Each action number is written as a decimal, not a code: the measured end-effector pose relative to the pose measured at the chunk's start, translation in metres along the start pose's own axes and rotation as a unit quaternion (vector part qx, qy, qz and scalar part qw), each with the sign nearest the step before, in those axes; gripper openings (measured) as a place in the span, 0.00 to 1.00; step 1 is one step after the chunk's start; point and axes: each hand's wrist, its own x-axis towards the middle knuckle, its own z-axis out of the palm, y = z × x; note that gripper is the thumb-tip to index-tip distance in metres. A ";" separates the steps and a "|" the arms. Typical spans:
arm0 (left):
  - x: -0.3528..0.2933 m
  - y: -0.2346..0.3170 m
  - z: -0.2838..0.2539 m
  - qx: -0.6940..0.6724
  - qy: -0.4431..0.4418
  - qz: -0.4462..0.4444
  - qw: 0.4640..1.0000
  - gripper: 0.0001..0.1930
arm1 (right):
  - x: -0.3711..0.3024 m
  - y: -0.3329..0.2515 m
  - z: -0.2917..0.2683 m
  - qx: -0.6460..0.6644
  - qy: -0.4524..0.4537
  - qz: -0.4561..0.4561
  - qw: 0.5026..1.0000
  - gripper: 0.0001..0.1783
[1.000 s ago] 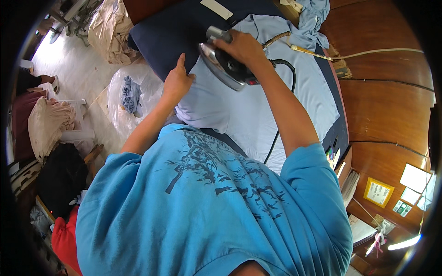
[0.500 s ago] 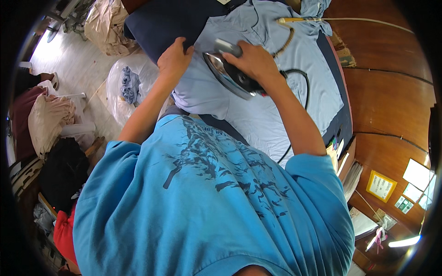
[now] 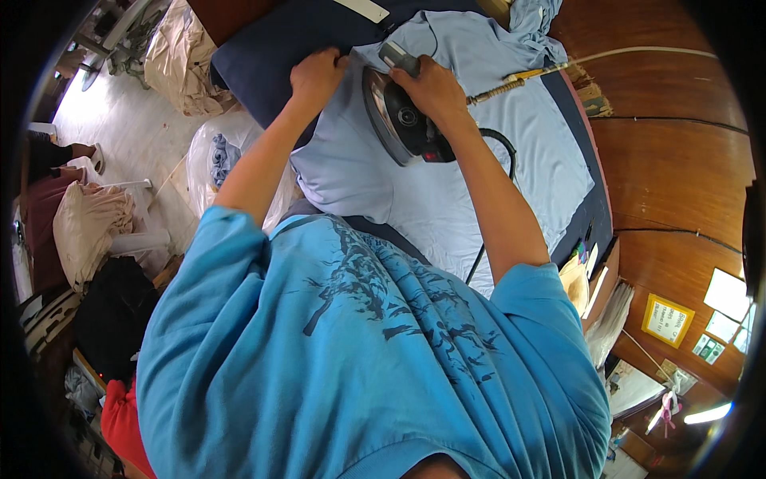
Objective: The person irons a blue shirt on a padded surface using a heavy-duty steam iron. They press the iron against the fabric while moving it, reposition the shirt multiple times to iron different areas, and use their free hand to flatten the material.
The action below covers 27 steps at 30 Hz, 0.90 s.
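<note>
My right hand [image 3: 433, 89] is wrapped round the handle of a clothes iron [image 3: 403, 120], dark on top with a shiny metal side. The iron is over a light blue garment [image 3: 495, 152] spread on a dark navy ironing surface [image 3: 263, 56], its tip pointing away from me. To its left, my left hand [image 3: 315, 80] is closed at the garment's far left edge, fingertips pinching the cloth there. A dark cord [image 3: 501, 140] loops from the iron's rear, past my right forearm. The iron's soleplate is mostly hidden.
A yellow-tipped rod [image 3: 535, 73] with a coiled cord lies across the garment's far right. A long pale strip [image 3: 363, 9] lies at the far edge. Plastic bags of clothes [image 3: 227, 164] stand on the floor at left. A wooden wall [image 3: 662, 168] rises at right.
My left hand has moved farther away along the garment's edge. The iron has turned, its tip now pointing farther from me. The garment's far part has shifted slightly.
</note>
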 end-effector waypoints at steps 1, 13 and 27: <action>0.015 0.001 0.006 0.008 -0.022 0.012 1.000 0.11 | 0.005 -0.005 0.000 -0.003 -0.007 0.006 1.000 0.33; 0.080 -0.026 0.008 -0.033 -0.204 0.000 0.978 0.12 | 0.033 -0.015 -0.003 -0.016 0.026 -0.013 0.999 0.31; -0.090 -0.003 -0.034 0.054 -0.059 -0.041 0.996 0.12 | 0.072 -0.034 0.010 -0.081 0.009 -0.096 0.992 0.36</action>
